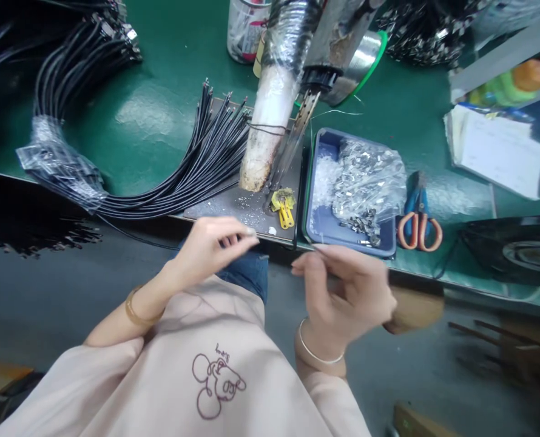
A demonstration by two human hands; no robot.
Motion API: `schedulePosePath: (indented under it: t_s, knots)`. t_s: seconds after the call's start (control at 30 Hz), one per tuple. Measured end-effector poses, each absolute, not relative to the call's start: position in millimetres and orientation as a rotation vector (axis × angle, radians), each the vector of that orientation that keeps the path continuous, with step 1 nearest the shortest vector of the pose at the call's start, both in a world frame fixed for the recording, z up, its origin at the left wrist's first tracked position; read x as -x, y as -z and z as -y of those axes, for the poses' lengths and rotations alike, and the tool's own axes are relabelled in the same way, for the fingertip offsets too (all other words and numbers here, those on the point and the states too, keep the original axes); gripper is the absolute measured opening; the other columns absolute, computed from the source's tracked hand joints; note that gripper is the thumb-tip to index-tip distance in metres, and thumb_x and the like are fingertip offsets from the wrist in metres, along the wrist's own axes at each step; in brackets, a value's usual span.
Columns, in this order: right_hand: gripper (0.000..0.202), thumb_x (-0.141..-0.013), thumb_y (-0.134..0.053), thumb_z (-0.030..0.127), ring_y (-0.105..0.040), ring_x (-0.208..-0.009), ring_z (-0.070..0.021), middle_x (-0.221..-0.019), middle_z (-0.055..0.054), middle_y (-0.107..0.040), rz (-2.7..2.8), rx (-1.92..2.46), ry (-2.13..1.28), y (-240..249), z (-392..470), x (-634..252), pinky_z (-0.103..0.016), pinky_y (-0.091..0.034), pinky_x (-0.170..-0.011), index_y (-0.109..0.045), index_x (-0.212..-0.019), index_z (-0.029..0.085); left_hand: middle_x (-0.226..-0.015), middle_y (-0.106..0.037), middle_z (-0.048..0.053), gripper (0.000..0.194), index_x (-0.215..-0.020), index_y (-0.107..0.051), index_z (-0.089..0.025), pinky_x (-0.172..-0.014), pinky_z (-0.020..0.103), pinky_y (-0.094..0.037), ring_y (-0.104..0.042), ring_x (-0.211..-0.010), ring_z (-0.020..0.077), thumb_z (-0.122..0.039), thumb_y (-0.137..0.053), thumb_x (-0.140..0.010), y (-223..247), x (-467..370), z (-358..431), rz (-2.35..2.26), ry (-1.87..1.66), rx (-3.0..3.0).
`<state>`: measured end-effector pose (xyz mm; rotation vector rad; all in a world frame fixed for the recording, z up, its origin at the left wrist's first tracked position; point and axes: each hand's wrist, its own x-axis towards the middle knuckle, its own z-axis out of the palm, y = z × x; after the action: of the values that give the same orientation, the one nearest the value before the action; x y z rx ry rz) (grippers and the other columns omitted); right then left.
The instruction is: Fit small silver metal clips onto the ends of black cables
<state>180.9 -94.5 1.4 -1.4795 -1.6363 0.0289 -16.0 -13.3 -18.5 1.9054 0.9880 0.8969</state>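
My left hand (215, 249) is closed in a pinch at the bench's front edge. Something pale shows at its fingertips, too small to name. To its right, my right hand (347, 288) has thumb and fingers pressed together just below the blue tray (312, 227). A thin pale line rises near these fingertips; what they grip I cannot make out. Small metal connector parts (365, 176) in a clear bag lie in the tray, some loose ones beside it. A yellow holder (286, 212) sits on the dark board between the hands, below the soldering iron's metal shafts (295, 136).
Bundled black cables (161, 200) spread across the left of the green bench. A white-wrapped tube (267, 121) hangs low over the board. Orange-handled pliers (419, 218), a paper pad (502, 145) and a black device (520, 252) lie right. A solder spool (365, 67) stands behind.
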Motion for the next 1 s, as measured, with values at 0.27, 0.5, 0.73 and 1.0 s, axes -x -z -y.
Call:
schedulePosePath:
  t_s: [0.27, 0.5, 0.73, 1.0]
  knots:
    - [0.008, -0.090, -0.071, 0.028, -0.067, -0.054, -0.0157, -0.067, 0.003, -0.070, 1.553, 1.688, 0.255, -13, 75, -217, -0.030, -0.053, -0.057, -0.068, -0.083, 0.025, -0.091, -0.070, 0.011, 0.023, -0.093, -0.076, -0.017, -0.079, 0.041, -0.049, -0.061, -0.089, 0.0284, -0.016, -0.052, -0.095, 28, 22, -26, -1.576, -0.941, -2.409]
    - [0.027, -0.084, -0.069, 0.043, -0.061, -0.055, -0.0169, -0.067, -0.001, -0.070, 1.726, 1.905, -0.112, -11, 40, -282, -0.032, -0.050, -0.058, -0.063, -0.065, 0.024, -0.081, -0.068, 0.007, 0.016, -0.088, -0.068, -0.017, -0.078, 0.036, -0.046, -0.059, -0.084, 0.0244, -0.013, -0.053, -0.090, 17, 26, -16, -1.398, -0.935, -2.290]
    - [0.012, -0.074, -0.065, 0.029, -0.063, -0.057, -0.0202, -0.062, 0.000, -0.067, 1.973, 1.912, -0.230, -10, 21, -288, -0.032, -0.045, -0.056, -0.059, -0.065, 0.025, -0.062, -0.072, 0.000, 0.014, -0.073, -0.078, -0.025, -0.056, 0.024, -0.044, -0.058, -0.051, 0.0128, -0.011, -0.075, -0.076, -21, 29, 6, -0.250, -0.363, -1.700]
    - [0.010, -0.070, -0.061, 0.024, -0.059, -0.055, -0.0170, -0.063, 0.001, -0.066, 1.925, 1.956, -0.267, -13, 23, -285, -0.030, -0.044, -0.057, -0.053, -0.065, 0.025, -0.053, -0.061, -0.003, 0.013, -0.079, -0.069, -0.016, -0.043, 0.019, -0.033, -0.046, -0.042, 0.0063, -0.028, -0.075, -0.079, 10, 12, 20, -0.760, -0.774, -0.998]
